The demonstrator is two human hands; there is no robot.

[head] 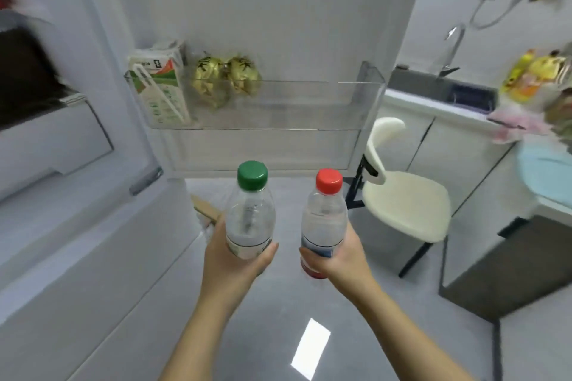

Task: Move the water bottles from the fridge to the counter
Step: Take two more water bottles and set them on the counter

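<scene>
1. Now: left hand (235, 252) clasps the green-capped bottle (250, 215) low on its body; long axis upright, cap up.
2. Right hand (335, 255) clasps the red-capped bottle (324, 219) the same way, upright, cap up.
3. Both bottles apart, side by side, in front of the open fridge door (263, 9), above the floor (278, 318).
4. Counter (433, 103) off right.

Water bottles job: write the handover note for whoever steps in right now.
Left hand: gripping the green-capped bottle, upright.
Right hand: gripping the red-capped bottle, upright.
Both bottles are out of the fridge, held in front of the open door shelf, which keeps only a carton and gold-wrapped items.
Left to do: carry both to the counter on the right and set them down.
</scene>
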